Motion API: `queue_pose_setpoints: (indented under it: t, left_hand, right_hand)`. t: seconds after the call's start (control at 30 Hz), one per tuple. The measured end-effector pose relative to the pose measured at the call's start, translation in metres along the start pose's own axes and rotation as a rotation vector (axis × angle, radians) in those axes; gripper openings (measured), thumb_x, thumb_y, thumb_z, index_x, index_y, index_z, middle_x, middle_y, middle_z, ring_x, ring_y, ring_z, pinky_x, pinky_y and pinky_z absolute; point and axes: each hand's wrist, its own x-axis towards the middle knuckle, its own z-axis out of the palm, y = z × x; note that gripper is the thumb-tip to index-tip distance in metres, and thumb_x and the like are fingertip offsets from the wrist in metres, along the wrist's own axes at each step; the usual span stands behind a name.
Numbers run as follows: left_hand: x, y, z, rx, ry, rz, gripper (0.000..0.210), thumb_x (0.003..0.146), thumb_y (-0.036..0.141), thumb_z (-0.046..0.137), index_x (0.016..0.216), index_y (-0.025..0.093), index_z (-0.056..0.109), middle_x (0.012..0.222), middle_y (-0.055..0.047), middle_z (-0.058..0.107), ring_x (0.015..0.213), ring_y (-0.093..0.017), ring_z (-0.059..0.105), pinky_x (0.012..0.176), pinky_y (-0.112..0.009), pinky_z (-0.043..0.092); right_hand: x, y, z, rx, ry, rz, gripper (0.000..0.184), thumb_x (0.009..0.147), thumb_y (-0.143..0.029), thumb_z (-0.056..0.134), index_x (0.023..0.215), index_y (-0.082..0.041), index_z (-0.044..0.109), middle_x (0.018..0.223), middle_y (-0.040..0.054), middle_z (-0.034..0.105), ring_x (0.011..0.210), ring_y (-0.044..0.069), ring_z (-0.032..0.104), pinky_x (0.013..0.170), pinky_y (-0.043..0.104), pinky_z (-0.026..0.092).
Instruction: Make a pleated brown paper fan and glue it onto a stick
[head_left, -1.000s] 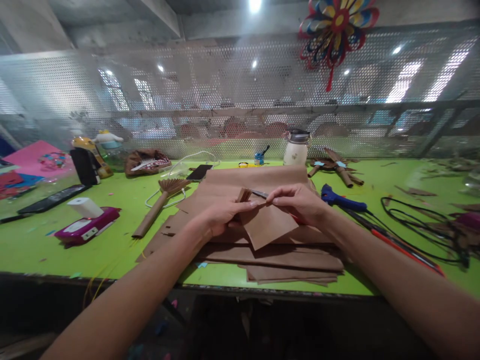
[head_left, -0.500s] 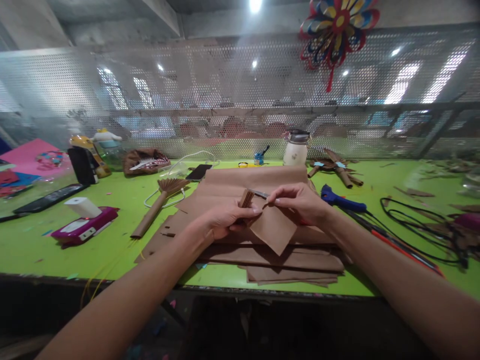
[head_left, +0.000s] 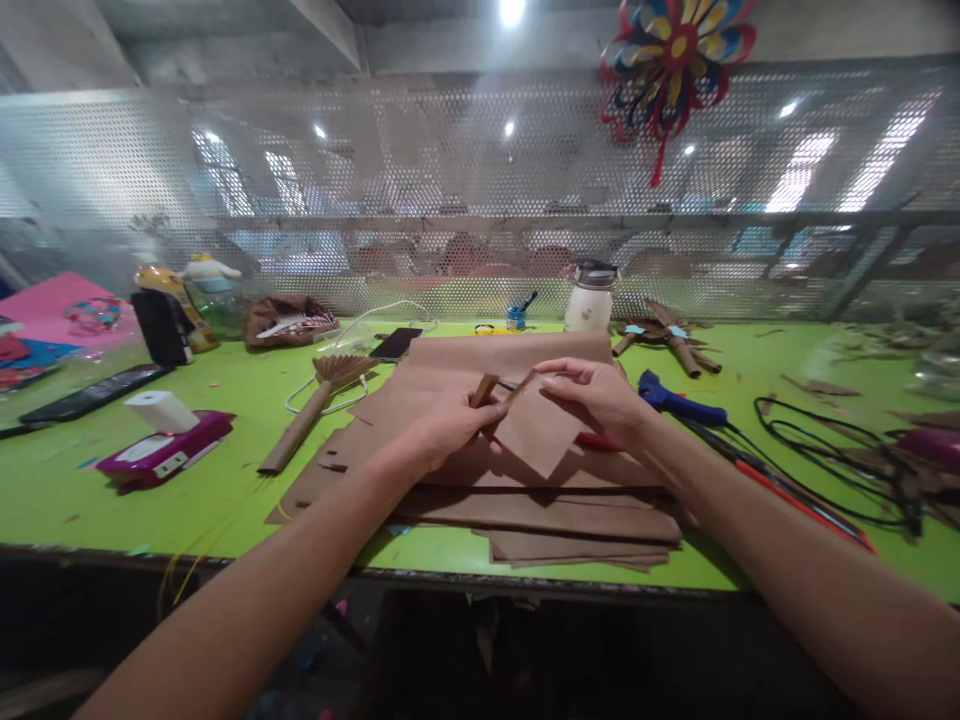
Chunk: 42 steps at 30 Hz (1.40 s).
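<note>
My left hand [head_left: 459, 425] is closed, pinching a small pleated strip of brown paper [head_left: 484, 390] that stands up between thumb and fingers. A brown paper square [head_left: 541, 430] hangs with one corner down between my hands; my left fingertips touch its left side. My right hand [head_left: 596, 395] pinches its upper edge, where a narrow fold shows. Scissors with a red handle [head_left: 596, 441] lie partly hidden under the paper and my right hand, a bit of blade showing behind. Beneath everything is a stack of large brown paper sheets [head_left: 510, 353].
A pleated paper fan on a rolled stem [head_left: 304, 425] and a purple power strip [head_left: 166, 447] lie left. To the right are a blue glue gun [head_left: 682, 400], a black cable [head_left: 832, 470] and rolled paper pieces [head_left: 681, 350]. A white bottle [head_left: 590, 298] stands behind.
My right fingers have moved slightly up along the paper square's edge, and its lower corner has lifted. The pleated strip has turned a little in my left hand.
</note>
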Motion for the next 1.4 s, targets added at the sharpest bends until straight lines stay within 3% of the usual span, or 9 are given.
queue_pose_setpoints:
  t: [0.2,0.4,0.53,0.67,0.77,1.0,1.1,1.23,1.4]
  left_hand:
    - [0.003,0.001,0.002,-0.089,0.284,0.014,0.017,0.075,0.033,0.053,0.075,0.016,0.050,0.046,0.005,0.046,0.045,-0.010,0.055,0.038,-0.017,0.020]
    - [0.003,-0.002,-0.008,-0.253,0.247,0.002,0.020,0.073,0.031,0.046,0.064,0.014,0.051,0.054,0.000,0.054,0.041,-0.005,0.040,0.038,-0.018,0.019]
    - [0.007,-0.002,-0.023,-0.314,0.393,0.020,0.025,0.070,0.037,0.053,0.072,0.013,0.057,0.065,0.000,0.054,0.046,-0.004,0.037,0.040,-0.018,0.017]
    - [0.003,0.000,-0.016,-0.133,0.127,0.030,0.032,0.068,0.043,0.059,0.078,0.013,0.060,0.064,0.001,0.052,0.048,-0.004,0.035,0.043,-0.020,0.020]
    - [-0.002,0.001,-0.006,0.008,-0.032,0.043,0.030,0.064,0.041,0.064,0.071,0.012,0.059,0.059,0.002,0.049,0.053,-0.007,0.040,0.050,-0.021,0.027]
    - [0.001,-0.003,-0.008,0.076,0.024,0.083,0.022,0.068,0.034,0.062,0.063,0.014,0.054,0.051,0.004,0.045,0.049,-0.007,0.037,0.050,-0.022,0.025]
    - [0.003,-0.003,-0.009,0.022,0.077,0.093,0.019,0.068,0.033,0.061,0.072,0.014,0.060,0.051,0.004,0.044,0.049,-0.007,0.035,0.048,-0.022,0.023]
    - [0.001,-0.001,-0.009,-0.056,0.097,0.122,0.030,0.069,0.031,0.061,0.094,0.015,0.065,0.054,0.004,0.042,0.048,-0.006,0.032,0.046,-0.022,0.020]
    - [-0.004,0.004,-0.010,-0.115,0.076,0.164,0.031,0.071,0.030,0.059,0.099,0.018,0.066,0.054,0.004,0.040,0.048,-0.006,0.031,0.046,-0.022,0.018]
  right_hand:
    - [0.003,0.009,0.004,0.138,-0.052,0.073,0.022,0.060,-0.026,0.074,0.073,-0.015,0.061,0.070,0.0007,0.060,0.063,0.010,0.055,0.059,0.025,0.043]
    - [0.003,0.007,0.002,0.053,0.012,0.006,0.024,0.059,-0.031,0.074,0.069,-0.015,0.059,0.062,-0.0021,0.056,0.054,0.007,0.049,0.053,0.022,0.038]
    - [-0.003,-0.002,-0.002,-0.101,-0.190,0.097,0.022,0.061,-0.029,0.072,0.073,-0.014,0.062,0.066,0.0002,0.058,0.058,0.008,0.050,0.055,0.022,0.037]
    - [-0.011,-0.009,0.002,-0.232,-0.444,0.193,0.023,0.066,-0.031,0.069,0.080,-0.013,0.064,0.072,0.0005,0.059,0.062,0.008,0.050,0.057,0.022,0.036]
    - [-0.013,-0.011,0.006,-0.321,-0.500,0.200,0.025,0.067,-0.035,0.067,0.079,-0.013,0.064,0.065,-0.0014,0.056,0.056,0.007,0.046,0.054,0.021,0.033]
    - [-0.006,0.001,0.005,-0.310,-0.198,0.103,0.026,0.063,-0.038,0.069,0.070,-0.014,0.061,0.053,-0.0039,0.049,0.046,0.006,0.037,0.044,0.022,0.025]
    - [-0.004,0.005,0.005,-0.250,-0.086,0.017,0.025,0.062,-0.036,0.071,0.070,-0.015,0.062,0.053,-0.0034,0.051,0.046,0.006,0.039,0.046,0.022,0.026]
    - [-0.003,0.004,0.007,-0.118,-0.005,-0.078,0.023,0.056,-0.028,0.075,0.073,-0.016,0.065,0.058,-0.0026,0.055,0.051,0.007,0.042,0.050,0.023,0.031]
    - [-0.003,-0.001,0.006,-0.038,0.026,-0.091,0.019,0.053,-0.022,0.076,0.071,-0.018,0.069,0.058,-0.0017,0.057,0.054,0.008,0.044,0.052,0.024,0.033]
